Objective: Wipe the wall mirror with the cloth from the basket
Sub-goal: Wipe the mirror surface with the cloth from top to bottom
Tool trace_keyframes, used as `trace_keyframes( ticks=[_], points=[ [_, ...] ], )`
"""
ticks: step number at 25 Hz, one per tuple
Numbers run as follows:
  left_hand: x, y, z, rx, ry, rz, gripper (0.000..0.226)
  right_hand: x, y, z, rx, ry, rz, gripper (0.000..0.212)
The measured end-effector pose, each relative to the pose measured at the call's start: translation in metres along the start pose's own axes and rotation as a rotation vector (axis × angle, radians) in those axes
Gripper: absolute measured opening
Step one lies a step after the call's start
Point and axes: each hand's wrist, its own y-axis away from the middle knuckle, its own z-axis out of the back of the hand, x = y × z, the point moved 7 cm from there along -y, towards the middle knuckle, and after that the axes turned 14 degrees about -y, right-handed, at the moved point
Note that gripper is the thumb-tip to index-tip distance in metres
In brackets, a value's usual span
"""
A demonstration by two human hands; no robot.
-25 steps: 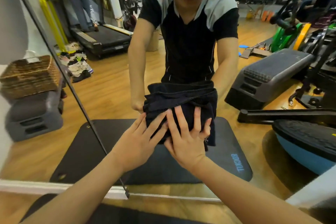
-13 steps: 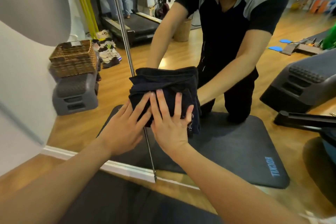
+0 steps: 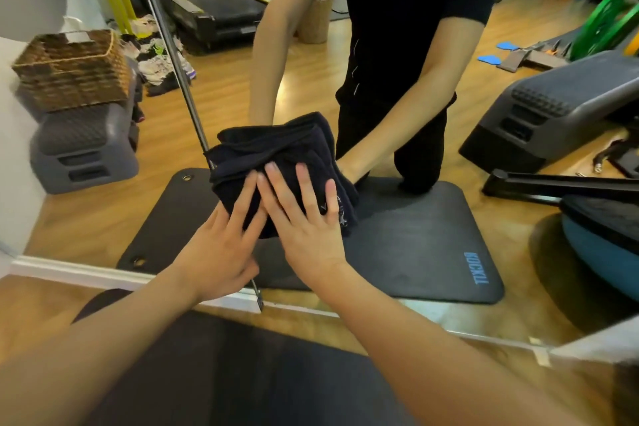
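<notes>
Forearms reach in from the bottom edge over a dark mat on the floor. Left hand and right hand lie side by side, fingers straight and slightly spread, pressing a bunched dark cloth flat against the wall mirror, low, by a vertical seam. Farther left, reflected, a wicker basket sits on a grey step platform.
</notes>
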Motion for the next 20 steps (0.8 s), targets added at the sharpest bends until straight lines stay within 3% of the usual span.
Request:
trace_keyframes(
  ticks=[7,20],
  points=[
    [-0.071,-0.032,0.025,0.062,0.098,0.045,0.099,-0.054,0.027,0.038,-0.128,-0.006,0.076,0.053],
    [-0.303,-0.157,0.106,-0.119,0.179,-0.211,0.103,-0.278,0.170,0.167,-0.149,0.201,0.024,0.049]
  ],
)
